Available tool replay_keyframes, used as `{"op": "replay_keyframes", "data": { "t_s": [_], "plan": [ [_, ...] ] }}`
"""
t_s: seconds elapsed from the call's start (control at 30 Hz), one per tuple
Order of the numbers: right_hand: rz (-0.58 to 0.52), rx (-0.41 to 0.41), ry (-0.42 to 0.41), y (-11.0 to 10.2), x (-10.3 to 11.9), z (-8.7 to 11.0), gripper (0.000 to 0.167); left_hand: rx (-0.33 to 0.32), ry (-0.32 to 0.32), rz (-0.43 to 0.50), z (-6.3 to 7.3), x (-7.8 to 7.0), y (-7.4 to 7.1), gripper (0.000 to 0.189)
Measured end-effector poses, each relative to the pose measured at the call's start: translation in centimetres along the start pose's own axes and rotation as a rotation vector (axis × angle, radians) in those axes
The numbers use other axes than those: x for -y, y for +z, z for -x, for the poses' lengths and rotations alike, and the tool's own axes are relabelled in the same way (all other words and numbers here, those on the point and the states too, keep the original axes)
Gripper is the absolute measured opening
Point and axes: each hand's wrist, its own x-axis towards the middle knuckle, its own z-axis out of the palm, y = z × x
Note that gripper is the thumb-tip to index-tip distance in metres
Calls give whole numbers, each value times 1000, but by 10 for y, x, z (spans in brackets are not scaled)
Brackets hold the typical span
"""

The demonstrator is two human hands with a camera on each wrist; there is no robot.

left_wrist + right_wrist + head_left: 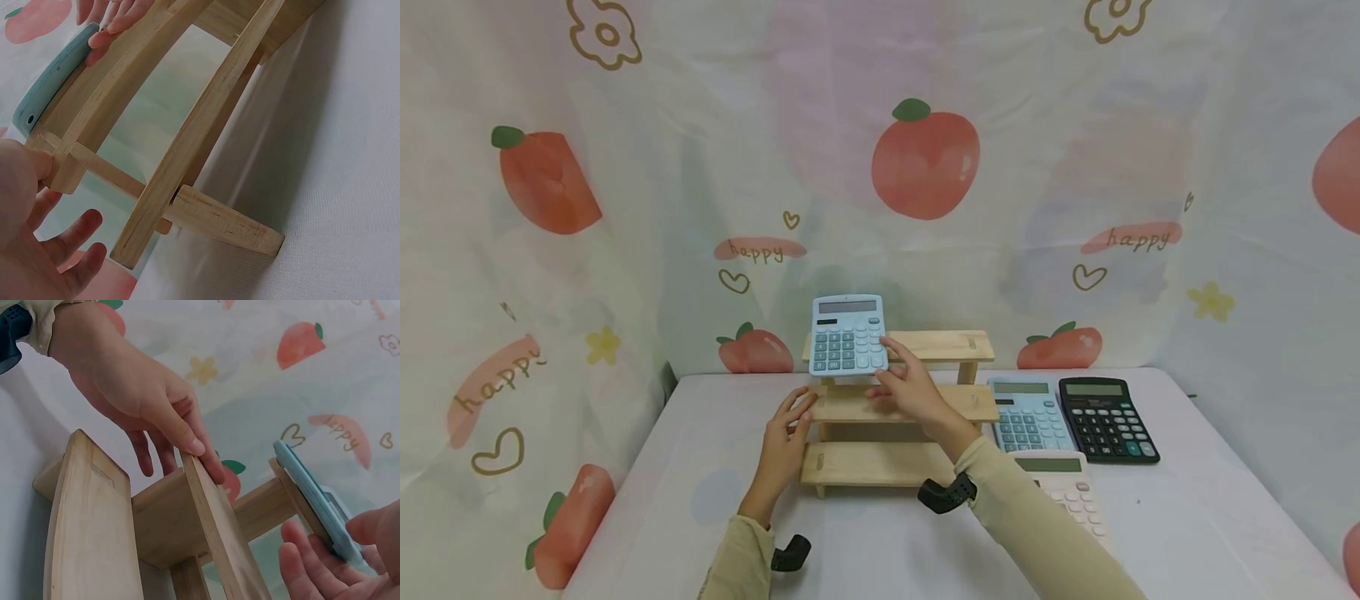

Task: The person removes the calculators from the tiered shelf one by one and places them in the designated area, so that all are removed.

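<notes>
A three-tier wooden stand (880, 462) rises in steps on the table. At the left of its top tier, a light blue calculator (847, 325) faces the head camera, its screen at the top. My right hand (916, 393) pinches the calculator's lower right corner, thumb on the front and fingers behind, as the right wrist view shows. My left hand (784, 450) grips the left end of the stand's middle tier between thumb and index finger. Its other fingers hang loose below that board in the left wrist view. The calculator's edge (53, 78) lies along the top board there.
Right of the stand lie a second blue calculator (1033, 417), a black calculator (1108, 421) and a pale pink calculator (1078, 492), partly behind the right sleeve (1030, 508). A printed cloth (880, 275) hangs behind the white table (700, 450).
</notes>
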Motion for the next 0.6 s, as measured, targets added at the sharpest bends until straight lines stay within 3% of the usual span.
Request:
{"op": "replay_keyframes", "data": {
  "t_s": [0.17, 0.6],
  "plan": [
    [-55, -36, -6, 2, -2, -2, 63, -2, 6, -5, 0, -4, 0, 34],
    [-134, -106, 25, 7, -6, -5, 60, 2, 27, 20, -1, 8, -1, 34]
  ]
}}
